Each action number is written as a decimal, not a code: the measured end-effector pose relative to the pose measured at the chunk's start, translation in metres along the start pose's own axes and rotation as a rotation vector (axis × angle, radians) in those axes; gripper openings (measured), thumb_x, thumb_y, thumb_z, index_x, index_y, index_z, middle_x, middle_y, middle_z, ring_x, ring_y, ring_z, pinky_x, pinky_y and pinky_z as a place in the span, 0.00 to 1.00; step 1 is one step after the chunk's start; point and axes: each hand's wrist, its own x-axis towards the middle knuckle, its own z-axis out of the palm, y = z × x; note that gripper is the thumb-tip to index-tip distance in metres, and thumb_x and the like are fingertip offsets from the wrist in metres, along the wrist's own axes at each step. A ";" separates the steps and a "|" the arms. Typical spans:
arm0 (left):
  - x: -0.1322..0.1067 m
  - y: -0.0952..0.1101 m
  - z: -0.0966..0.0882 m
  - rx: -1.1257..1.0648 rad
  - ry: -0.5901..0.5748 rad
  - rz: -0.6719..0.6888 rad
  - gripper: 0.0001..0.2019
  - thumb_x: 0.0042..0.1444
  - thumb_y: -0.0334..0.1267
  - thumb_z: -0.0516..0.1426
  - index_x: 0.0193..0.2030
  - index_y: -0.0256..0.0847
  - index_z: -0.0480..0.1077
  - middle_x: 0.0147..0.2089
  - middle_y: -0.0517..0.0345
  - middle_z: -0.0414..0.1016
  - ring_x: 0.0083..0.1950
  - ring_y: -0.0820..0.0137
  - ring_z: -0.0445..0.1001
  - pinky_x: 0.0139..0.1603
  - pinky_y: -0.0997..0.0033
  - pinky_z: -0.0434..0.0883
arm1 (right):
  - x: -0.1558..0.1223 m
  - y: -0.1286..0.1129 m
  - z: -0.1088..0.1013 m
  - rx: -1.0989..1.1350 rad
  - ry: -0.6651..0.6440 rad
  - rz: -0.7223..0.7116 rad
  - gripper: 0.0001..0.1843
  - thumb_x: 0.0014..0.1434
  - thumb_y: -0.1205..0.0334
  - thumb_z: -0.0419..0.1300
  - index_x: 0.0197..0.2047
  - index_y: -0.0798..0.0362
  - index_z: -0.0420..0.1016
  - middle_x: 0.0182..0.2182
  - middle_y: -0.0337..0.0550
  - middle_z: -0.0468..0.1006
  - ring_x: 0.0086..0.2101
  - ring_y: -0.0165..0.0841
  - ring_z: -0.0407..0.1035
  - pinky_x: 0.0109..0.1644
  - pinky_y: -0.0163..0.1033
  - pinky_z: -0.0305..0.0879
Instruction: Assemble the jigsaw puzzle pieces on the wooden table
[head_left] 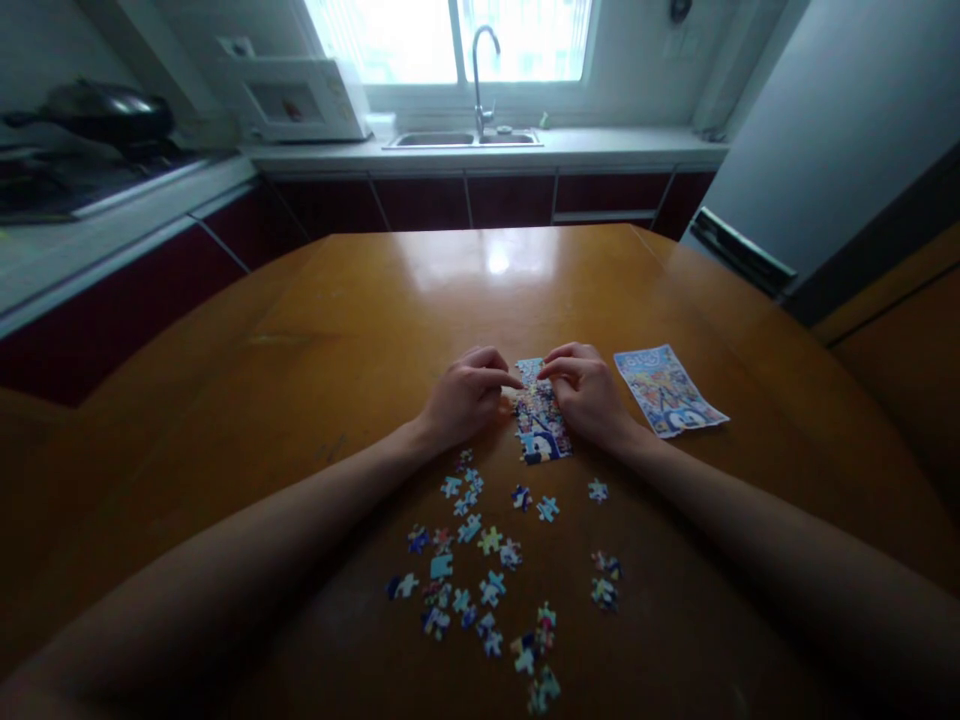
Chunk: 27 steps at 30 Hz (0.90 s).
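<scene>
A partly joined strip of colourful jigsaw (pixel 540 415) lies on the brown wooden table (pixel 360 330). My left hand (pixel 465 395) rests at the strip's left side, fingers curled, with thumb and forefinger pinched at its upper left edge. My right hand (pixel 589 390) sits at the right side, fingers bent and tips pressing the strip's top right corner. Whether either pinch holds a loose piece is too small to tell. Several loose puzzle pieces (pixel 480 560) are scattered nearer to me, between my forearms.
A printed picture sheet (pixel 667 390) lies flat just right of my right hand. Beyond the table run a counter with a sink and tap (pixel 480 120), a white microwave (pixel 300 100) and a dark pan (pixel 105 110) on the stove. A grey fridge (pixel 825 150) stands at the right.
</scene>
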 end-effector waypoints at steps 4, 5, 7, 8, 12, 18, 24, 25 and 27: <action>0.003 -0.002 0.000 0.034 0.037 -0.089 0.16 0.57 0.24 0.55 0.46 0.43 0.80 0.42 0.53 0.79 0.45 0.66 0.74 0.48 0.62 0.74 | 0.001 0.001 0.000 -0.010 -0.008 0.018 0.17 0.56 0.77 0.54 0.35 0.51 0.82 0.39 0.46 0.79 0.44 0.39 0.71 0.52 0.48 0.67; 0.004 -0.003 0.001 0.043 0.030 -0.106 0.15 0.59 0.26 0.55 0.47 0.42 0.79 0.44 0.53 0.80 0.46 0.65 0.75 0.50 0.60 0.74 | 0.002 0.002 0.001 -0.016 -0.012 0.023 0.17 0.57 0.76 0.54 0.37 0.51 0.82 0.40 0.47 0.80 0.45 0.39 0.71 0.53 0.48 0.67; 0.005 -0.002 0.001 0.052 0.004 -0.128 0.11 0.62 0.30 0.56 0.48 0.42 0.78 0.47 0.52 0.81 0.49 0.63 0.75 0.53 0.57 0.74 | 0.003 0.003 0.001 -0.031 -0.031 0.032 0.17 0.59 0.75 0.53 0.43 0.52 0.82 0.42 0.48 0.81 0.47 0.40 0.72 0.56 0.48 0.67; 0.005 -0.001 0.001 0.054 -0.008 -0.135 0.11 0.63 0.32 0.56 0.48 0.41 0.78 0.48 0.51 0.81 0.50 0.63 0.76 0.55 0.56 0.74 | 0.003 0.003 0.001 -0.041 -0.046 0.035 0.18 0.60 0.74 0.53 0.45 0.52 0.81 0.44 0.49 0.81 0.48 0.40 0.72 0.57 0.48 0.66; 0.005 0.000 0.001 0.057 -0.058 -0.132 0.12 0.65 0.32 0.55 0.51 0.41 0.76 0.51 0.51 0.81 0.54 0.62 0.76 0.59 0.54 0.74 | 0.004 0.001 0.002 -0.104 -0.141 0.025 0.20 0.65 0.68 0.52 0.56 0.53 0.77 0.53 0.51 0.80 0.55 0.41 0.70 0.62 0.52 0.63; 0.006 -0.003 0.001 0.075 -0.104 -0.108 0.14 0.67 0.34 0.52 0.55 0.41 0.74 0.53 0.50 0.80 0.55 0.61 0.75 0.60 0.53 0.73 | 0.004 -0.004 0.004 -0.206 -0.238 0.016 0.22 0.70 0.63 0.51 0.65 0.50 0.69 0.59 0.50 0.76 0.60 0.42 0.65 0.65 0.54 0.59; 0.005 -0.009 0.002 0.088 -0.121 -0.114 0.16 0.68 0.36 0.51 0.57 0.40 0.73 0.53 0.48 0.79 0.54 0.60 0.76 0.58 0.56 0.74 | 0.005 -0.004 0.004 -0.221 -0.239 0.010 0.21 0.70 0.62 0.51 0.64 0.52 0.70 0.57 0.50 0.77 0.58 0.41 0.66 0.64 0.51 0.59; 0.005 -0.009 0.002 0.090 -0.125 -0.119 0.16 0.68 0.36 0.51 0.57 0.40 0.73 0.53 0.47 0.79 0.54 0.60 0.76 0.58 0.55 0.74 | 0.005 -0.004 0.004 -0.216 -0.234 0.015 0.21 0.70 0.63 0.51 0.63 0.53 0.70 0.57 0.51 0.77 0.57 0.41 0.67 0.63 0.51 0.60; 0.004 -0.010 0.002 0.095 -0.129 -0.131 0.16 0.68 0.35 0.51 0.57 0.39 0.73 0.54 0.46 0.78 0.53 0.60 0.76 0.59 0.55 0.73 | 0.004 -0.003 0.005 -0.206 -0.218 0.022 0.20 0.70 0.63 0.50 0.62 0.53 0.72 0.56 0.51 0.78 0.57 0.41 0.67 0.63 0.51 0.60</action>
